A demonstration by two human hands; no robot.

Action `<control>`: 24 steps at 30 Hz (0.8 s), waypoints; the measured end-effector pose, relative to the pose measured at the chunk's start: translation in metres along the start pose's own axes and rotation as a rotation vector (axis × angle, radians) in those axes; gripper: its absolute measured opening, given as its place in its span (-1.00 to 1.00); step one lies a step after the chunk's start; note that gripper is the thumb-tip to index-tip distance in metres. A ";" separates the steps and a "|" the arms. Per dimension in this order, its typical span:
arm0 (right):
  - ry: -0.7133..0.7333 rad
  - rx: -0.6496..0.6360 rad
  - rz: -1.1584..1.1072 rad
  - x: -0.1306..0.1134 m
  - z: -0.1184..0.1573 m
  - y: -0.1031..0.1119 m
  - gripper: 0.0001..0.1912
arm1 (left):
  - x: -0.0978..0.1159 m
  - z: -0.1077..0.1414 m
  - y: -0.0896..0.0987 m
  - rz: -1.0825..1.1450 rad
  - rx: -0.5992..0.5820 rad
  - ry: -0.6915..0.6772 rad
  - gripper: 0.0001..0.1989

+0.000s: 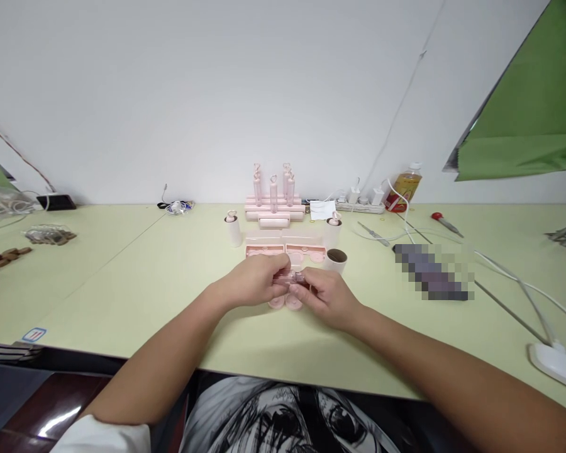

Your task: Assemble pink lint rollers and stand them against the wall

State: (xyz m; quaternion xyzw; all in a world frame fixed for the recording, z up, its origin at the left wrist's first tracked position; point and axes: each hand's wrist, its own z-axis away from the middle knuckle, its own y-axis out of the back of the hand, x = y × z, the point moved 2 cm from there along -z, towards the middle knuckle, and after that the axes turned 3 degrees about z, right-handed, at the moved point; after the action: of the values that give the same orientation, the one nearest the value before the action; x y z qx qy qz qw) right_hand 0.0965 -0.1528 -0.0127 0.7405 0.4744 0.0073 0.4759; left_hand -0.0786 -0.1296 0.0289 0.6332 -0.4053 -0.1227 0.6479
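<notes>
My left hand (253, 282) and my right hand (327, 297) meet over the pale green table (136, 283), both pinching one small pink-and-dark part (294, 277) between their fingertips. Two round pink discs (284, 302) lie on the table just under the hands. Behind them sit two flat pink trays (285, 252). A brown-lined white cup (336, 258) stands at the right of the trays.
Further back stand a pink stepped stand with several upright tubes (274, 200), two white cylinders (233, 229), a power strip (361, 205), a bottle (405, 185) and a red-handled screwdriver (446, 223). A white cable runs to a lamp base (557, 365) at right. Brown pieces (2, 258) lie far left.
</notes>
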 end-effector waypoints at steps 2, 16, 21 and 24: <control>-0.002 0.006 -0.048 0.001 0.001 0.001 -0.64 | 0.000 -0.001 -0.003 -0.029 0.000 -0.005 -0.91; -0.202 0.190 -0.305 0.009 0.003 0.018 -0.51 | -0.009 -0.004 0.002 -0.232 0.277 0.088 -0.95; -0.259 0.257 -0.496 0.017 0.004 0.025 -0.51 | -0.010 -0.004 0.002 -0.216 0.310 0.244 -0.82; -0.250 0.208 -0.560 0.017 0.004 0.021 -0.51 | -0.006 -0.006 -0.004 -0.238 0.276 0.259 -0.85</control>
State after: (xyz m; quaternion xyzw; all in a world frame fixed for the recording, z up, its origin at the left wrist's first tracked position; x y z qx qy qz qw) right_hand 0.1224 -0.1453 -0.0074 0.6211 0.5956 -0.2634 0.4360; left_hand -0.0771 -0.1223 0.0240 0.7696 -0.2539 -0.0592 0.5829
